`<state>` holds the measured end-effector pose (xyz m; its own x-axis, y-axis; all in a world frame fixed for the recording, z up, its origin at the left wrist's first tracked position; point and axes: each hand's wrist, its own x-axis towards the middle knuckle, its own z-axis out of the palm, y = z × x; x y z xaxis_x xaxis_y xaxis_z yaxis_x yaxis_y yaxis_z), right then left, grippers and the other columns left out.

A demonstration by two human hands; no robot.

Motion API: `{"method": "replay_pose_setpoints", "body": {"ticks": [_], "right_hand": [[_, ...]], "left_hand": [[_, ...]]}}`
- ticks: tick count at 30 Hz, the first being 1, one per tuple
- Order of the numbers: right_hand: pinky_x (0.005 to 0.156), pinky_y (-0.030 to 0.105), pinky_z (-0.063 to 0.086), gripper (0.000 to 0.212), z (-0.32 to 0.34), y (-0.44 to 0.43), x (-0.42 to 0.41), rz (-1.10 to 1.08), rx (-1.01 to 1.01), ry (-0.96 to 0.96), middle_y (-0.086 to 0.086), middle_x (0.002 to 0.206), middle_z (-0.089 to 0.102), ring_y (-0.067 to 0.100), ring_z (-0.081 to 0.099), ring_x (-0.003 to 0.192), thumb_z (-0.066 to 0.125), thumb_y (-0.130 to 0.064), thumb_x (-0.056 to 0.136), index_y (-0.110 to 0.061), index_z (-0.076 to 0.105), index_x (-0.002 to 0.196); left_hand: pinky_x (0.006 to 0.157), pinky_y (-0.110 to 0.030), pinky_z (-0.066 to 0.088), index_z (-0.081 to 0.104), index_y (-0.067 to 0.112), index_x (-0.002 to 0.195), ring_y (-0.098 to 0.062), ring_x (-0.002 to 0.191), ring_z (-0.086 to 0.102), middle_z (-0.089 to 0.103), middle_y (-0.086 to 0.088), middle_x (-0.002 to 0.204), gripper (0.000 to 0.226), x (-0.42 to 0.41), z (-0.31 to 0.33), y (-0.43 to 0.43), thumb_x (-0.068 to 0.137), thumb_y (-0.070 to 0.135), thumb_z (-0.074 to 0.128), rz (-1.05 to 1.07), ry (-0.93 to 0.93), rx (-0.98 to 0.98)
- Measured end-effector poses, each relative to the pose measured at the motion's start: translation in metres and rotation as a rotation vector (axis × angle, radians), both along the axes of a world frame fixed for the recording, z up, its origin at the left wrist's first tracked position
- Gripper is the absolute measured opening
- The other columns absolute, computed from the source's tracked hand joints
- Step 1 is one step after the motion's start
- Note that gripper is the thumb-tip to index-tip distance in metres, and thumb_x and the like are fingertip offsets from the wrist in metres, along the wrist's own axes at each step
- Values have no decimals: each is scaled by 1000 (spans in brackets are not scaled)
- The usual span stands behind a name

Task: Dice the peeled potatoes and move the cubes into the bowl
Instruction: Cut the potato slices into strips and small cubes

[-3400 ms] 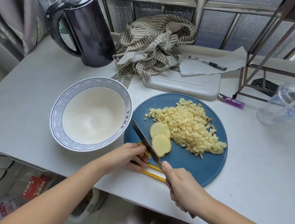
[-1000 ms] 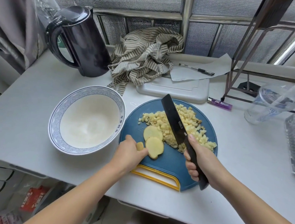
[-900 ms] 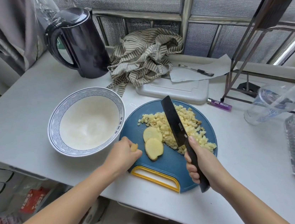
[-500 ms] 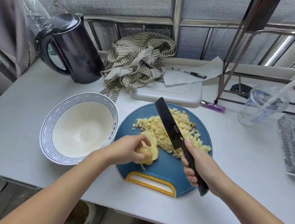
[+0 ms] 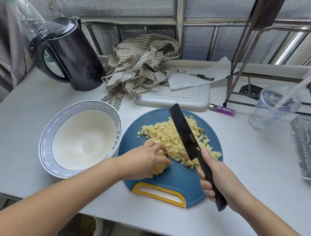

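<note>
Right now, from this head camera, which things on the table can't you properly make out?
The potato slices: head view, the left hand gripping them covers most; their number is unclear.
The potato cubes: the knife blade, held by the right hand, hides part of the pile.
The glass tray: cut off by the right edge; contents too small.
The lighter: print too small to read.
</note>
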<state>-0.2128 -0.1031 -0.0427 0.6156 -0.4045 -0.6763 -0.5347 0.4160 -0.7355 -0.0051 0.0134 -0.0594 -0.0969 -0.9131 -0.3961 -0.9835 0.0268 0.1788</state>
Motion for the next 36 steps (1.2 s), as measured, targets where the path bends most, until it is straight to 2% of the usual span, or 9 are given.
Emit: {"method": "replay_pose_setpoints", "body": {"ticks": [5, 11, 18, 20, 22, 26, 31, 36], "right_hand": [[39, 21, 28, 59, 0, 2, -4, -17, 5, -4, 4, 50, 35, 16, 30, 38, 37, -68, 91, -13, 40, 66], [39, 21, 28, 59, 3, 5, -4, -29, 6, -2, 4, 50, 34, 16, 30, 37, 38, -67, 90, -13, 39, 67], [39, 22, 27, 58, 12, 4, -1, -52, -9, -1, 4, 49, 32, 17, 29, 37, 37, -66, 92, -13, 39, 67], [39, 22, 27, 58, 15, 3, 0, -50, -17, 4, 4, 49, 32, 17, 28, 38, 37, -65, 92, -13, 38, 67], [39, 21, 27, 58, 18, 2, 1, -47, -19, 11, 4, 49, 32, 17, 28, 38, 37, -65, 92, -12, 38, 67], [39, 20, 27, 58, 24, -1, 3, -24, -13, 26, 4, 49, 32, 17, 28, 37, 37, -64, 93, -12, 39, 67], [37, 22, 28, 58, 27, -6, 5, 24, -21, 4, 5, 49, 34, 17, 29, 37, 37, -63, 93, -11, 40, 68], [38, 20, 29, 59, 25, -11, 11, 68, -9, 1, 5, 50, 35, 16, 31, 38, 38, -65, 92, -11, 41, 68]], "left_hand": [[91, -39, 50, 46, 28, 135, -23, 126, 31, 36, -2, 139, 50, 2, -5, 4, 90, 20, 64, -56, -41, -68], [91, -35, 48, 38, 28, 140, -24, 124, 33, 34, -2, 139, 56, 7, -8, 11, 90, 23, 62, -83, -90, -60], [93, -37, 47, 40, 18, 139, -28, 122, 37, 37, -8, 138, 60, 7, -13, 21, 85, 24, 66, 3, -65, -64], [87, -42, 51, 47, 16, 134, -29, 114, 45, 45, -11, 129, 60, 7, -18, 26, 80, 25, 72, 27, -58, -130], [81, -41, 52, 52, 16, 128, -28, 105, 48, 49, -11, 122, 57, 6, -18, 30, 78, 27, 76, 111, -30, -174], [93, -34, 43, 44, 21, 135, -22, 117, 37, 37, -4, 133, 51, 1, -19, 39, 89, 28, 63, 323, 33, -136], [97, -24, 35, 39, 23, 136, -17, 121, 36, 35, 0, 132, 55, -11, -26, 54, 88, 31, 63, 671, 98, -157], [85, -15, 29, 38, 22, 135, -16, 116, 44, 41, 2, 128, 55, -16, -27, 60, 86, 22, 64, 768, 183, -153]]}}
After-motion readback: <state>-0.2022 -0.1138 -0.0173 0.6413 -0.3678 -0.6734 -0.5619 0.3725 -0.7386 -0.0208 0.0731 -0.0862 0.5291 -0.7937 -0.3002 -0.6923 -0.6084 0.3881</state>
